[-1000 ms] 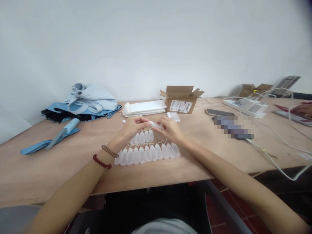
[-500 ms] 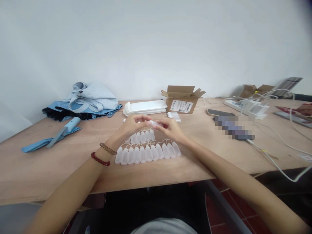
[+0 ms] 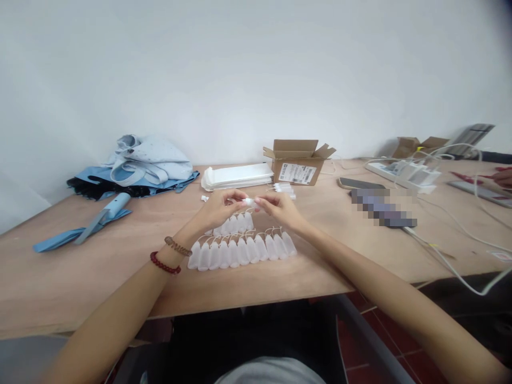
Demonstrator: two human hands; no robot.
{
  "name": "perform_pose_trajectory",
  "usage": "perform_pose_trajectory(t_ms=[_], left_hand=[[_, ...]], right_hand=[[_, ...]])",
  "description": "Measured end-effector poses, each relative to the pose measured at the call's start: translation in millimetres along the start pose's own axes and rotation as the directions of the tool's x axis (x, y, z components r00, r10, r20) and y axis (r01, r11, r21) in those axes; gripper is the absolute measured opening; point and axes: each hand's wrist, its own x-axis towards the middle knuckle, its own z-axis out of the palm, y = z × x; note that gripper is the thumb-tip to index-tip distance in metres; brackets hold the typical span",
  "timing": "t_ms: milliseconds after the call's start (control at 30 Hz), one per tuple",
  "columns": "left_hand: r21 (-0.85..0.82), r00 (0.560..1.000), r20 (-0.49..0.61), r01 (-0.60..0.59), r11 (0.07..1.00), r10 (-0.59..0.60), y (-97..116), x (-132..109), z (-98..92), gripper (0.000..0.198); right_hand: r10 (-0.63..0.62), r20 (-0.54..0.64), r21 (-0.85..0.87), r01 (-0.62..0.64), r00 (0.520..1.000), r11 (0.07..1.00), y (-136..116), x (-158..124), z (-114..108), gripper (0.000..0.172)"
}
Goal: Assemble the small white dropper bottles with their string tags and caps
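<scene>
Between my two hands, above the table, is a small white plastic piece (image 3: 250, 202), partly hidden by fingers. My left hand (image 3: 221, 209) pinches its left end, and my right hand (image 3: 283, 210) grips the other end with thumb and fingers. Below them lies a front row of several frosted white tubes (image 3: 235, 254) with pale cords at their tops. A shorter row of similar tubes (image 3: 239, 223) sits behind it, partly covered by my left hand. Farther back are several small white pieces with cords (image 3: 285, 189). One tiny white piece (image 3: 205, 198) lies left of my left hand.
An open cardboard box (image 3: 296, 166) and a stack of flat white packets (image 3: 239, 176) stand near the wall. Blue fabric (image 3: 152, 160) and a folded umbrella (image 3: 114, 208) lie left. Phones (image 3: 360, 184), cables and a power strip (image 3: 404, 175) occupy the right, beside another person's hand (image 3: 503, 177).
My right hand's fingers have shifted on the white piece, and less of it shows to the right. Both hands stay in nearly the same place; the view has moved slightly.
</scene>
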Motion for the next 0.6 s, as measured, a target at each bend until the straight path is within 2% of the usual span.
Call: perform_pose_trajectory(t_ms=[267,500,600], left_hand=[[0.036,0.988,0.048,0.142,0.989,-0.144,-2.9,0.7,0.8,0.045],[0.148,0.997,0.051,-0.065,0.987,0.058,5.4,-2.9,3.5,0.028],[0.159,0.998,0.016,-0.066,0.985,0.064,6.9,-3.0,4.9,0.025]], right_hand=[[0.060,-0.038,0.162,-0.053,0.997,0.985,-3.3,0.4,5.4,0.034],[0.097,-0.031,0.260,-0.086,0.995,0.962,2.2,2.5,6.1,0.036],[0.116,-0.011,0.300,-0.108,0.993,0.948,2.8,3.5,5.8,0.037]])
